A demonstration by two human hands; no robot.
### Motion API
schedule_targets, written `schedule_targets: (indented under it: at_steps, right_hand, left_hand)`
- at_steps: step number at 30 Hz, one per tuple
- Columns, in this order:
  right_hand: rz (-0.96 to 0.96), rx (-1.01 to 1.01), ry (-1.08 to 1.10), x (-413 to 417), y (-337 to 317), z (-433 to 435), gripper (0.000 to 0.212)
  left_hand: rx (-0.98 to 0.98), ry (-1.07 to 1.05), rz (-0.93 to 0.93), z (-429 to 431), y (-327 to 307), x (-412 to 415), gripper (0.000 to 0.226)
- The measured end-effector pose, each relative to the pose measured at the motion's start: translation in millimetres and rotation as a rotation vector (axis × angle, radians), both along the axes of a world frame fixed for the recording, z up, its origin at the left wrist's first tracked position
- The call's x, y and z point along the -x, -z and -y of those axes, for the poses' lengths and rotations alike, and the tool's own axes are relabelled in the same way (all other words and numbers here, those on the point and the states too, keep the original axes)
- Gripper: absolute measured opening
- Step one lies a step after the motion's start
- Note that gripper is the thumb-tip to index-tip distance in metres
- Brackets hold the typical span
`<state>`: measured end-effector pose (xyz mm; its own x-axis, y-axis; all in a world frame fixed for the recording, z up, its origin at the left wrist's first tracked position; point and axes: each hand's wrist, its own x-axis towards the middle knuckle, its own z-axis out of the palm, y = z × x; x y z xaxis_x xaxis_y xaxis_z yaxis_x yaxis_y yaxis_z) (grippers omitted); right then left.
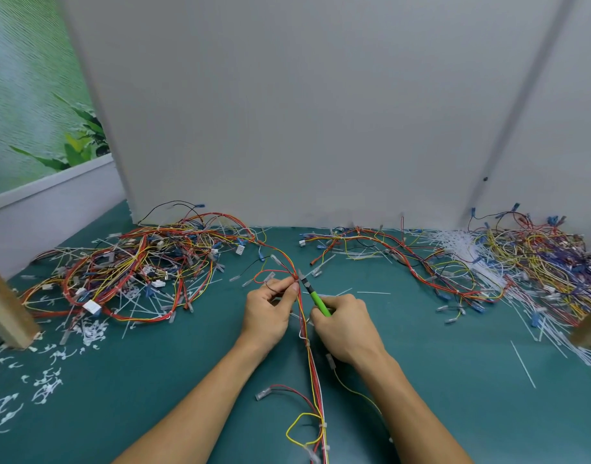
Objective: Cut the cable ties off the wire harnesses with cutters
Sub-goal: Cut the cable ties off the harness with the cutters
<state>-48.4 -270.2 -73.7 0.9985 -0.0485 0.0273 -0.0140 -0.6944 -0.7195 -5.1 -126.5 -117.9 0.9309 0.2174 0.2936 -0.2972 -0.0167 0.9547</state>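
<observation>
Just below the middle of the frame, the left hand [270, 313] has its grip clamped on a wire harness [312, 373], pinching the red and yellow strands between thumb and fingertips where they fan out toward the tangled pile [130, 266] at middle left. The right hand [346, 326] has its grip closed round the green handles of the cutters [316, 298], whose dark nose points up and left and sits right against the pinched bundle, just beside the left fingertips. The blades are too small to tell whether they are parted or shut, and the tie under them cannot be made out. The harness runs from the pinch down between the wrists to the bottom edge, where a white cable tie [322, 425] is still on it. The main risk looks to be the nose biting a wire along with the tie, since the strands lie tight against the blades and the tie is hidden among them. The left fingertips are also close enough to be nipped if the cutters slip. If the pinch loosens, the bundle could twist and take the tie off the blades. A snipped piece may spring away into the white scraps [46, 386] on the green desk [153, 380] at lower left.
</observation>
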Motion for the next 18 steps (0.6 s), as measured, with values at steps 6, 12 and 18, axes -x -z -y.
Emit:
schedule_targets:
  at_steps: [6, 12, 18]
  right_hand:
    - [0.037, 0.052, -0.013, -0.4, 4.1, -0.2, 0.025]
    - [0.054, 0.068, -0.028, -1.0, 6.5, -0.3, 0.022]
    - [0.046, 0.053, -0.039, -1.6, 8.2, -1.3, 0.024]
  left_hand:
    - [0.024, -0.007, -0.032, -0.2, -3.1, 2.6, 0.034]
    - [0.027, -0.012, -0.037, 0.7, -2.9, 2.3, 0.032]
    - [-0.014, -0.015, -0.010, -0.8, 0.1, 0.9, 0.033]
